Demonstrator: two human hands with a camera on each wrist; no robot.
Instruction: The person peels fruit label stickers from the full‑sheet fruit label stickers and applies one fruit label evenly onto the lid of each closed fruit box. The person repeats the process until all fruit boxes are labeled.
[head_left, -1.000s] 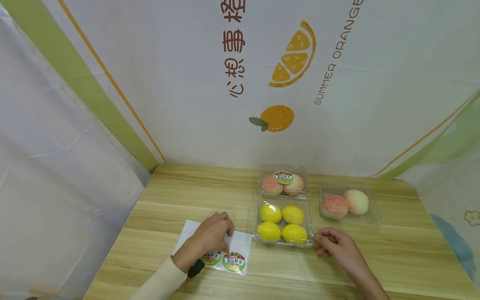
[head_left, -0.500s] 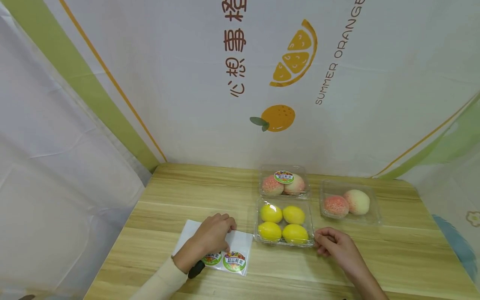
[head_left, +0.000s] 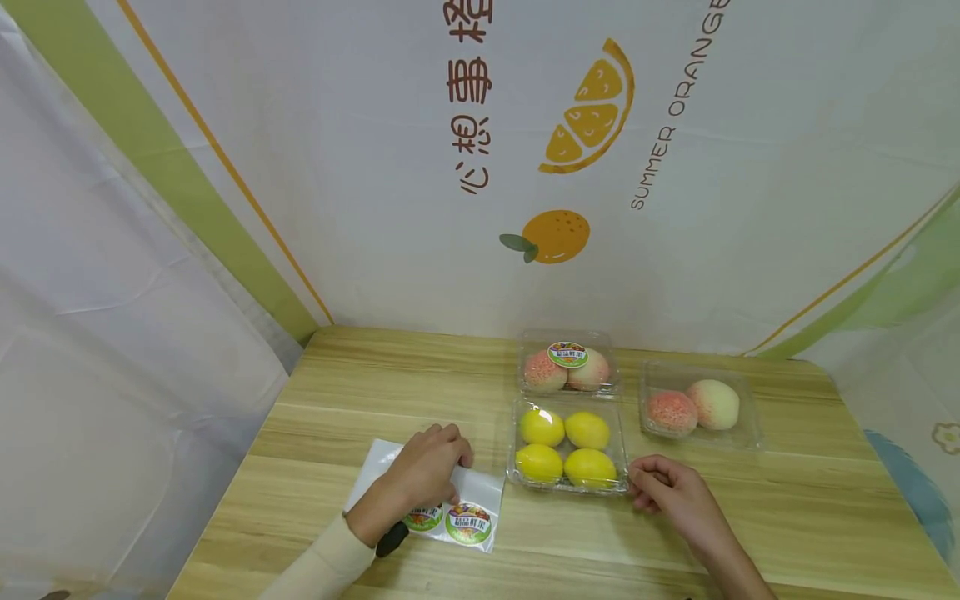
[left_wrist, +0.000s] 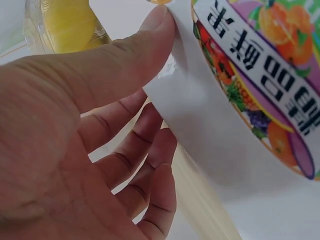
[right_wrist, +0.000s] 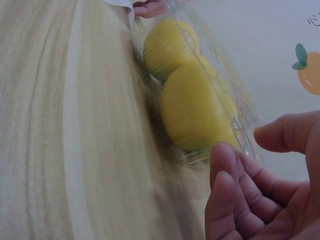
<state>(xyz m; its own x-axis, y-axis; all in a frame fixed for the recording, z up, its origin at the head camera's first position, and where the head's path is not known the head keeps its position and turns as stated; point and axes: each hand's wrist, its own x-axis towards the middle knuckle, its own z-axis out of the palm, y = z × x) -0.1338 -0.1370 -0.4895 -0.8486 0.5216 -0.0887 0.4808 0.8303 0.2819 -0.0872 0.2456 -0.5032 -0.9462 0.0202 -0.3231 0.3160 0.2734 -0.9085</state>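
My left hand (head_left: 431,467) is over a white sheet of round fruit stickers (head_left: 486,483). In the left wrist view, the thumb lies on top of the sheet while the fingers curl beneath its edge, pinching it. Two stickers with fruit pictures show below the hand; the hand partly covers one of them. A clear plastic box (head_left: 567,486) holding several yellow lemons (head_left: 542,462) stands right of the sheet. My right hand (head_left: 667,492) is at its near right corner, fingers loosely bent and fingertips right at the box's side. In the right wrist view, its thumb is apart from the fingers.
Behind the lemons stands a clear box (head_left: 528,340) of two peaches, with a round sticker (head_left: 567,354) on its lid. Another clear box (head_left: 742,433) with two peaches (head_left: 671,412) stands back right. A printed curtain (head_left: 405,250) hangs behind the wooden table (head_left: 345,367).
The sticker sheet shows slightly different glare under the left hand. Both hands and all the boxes keep their places.
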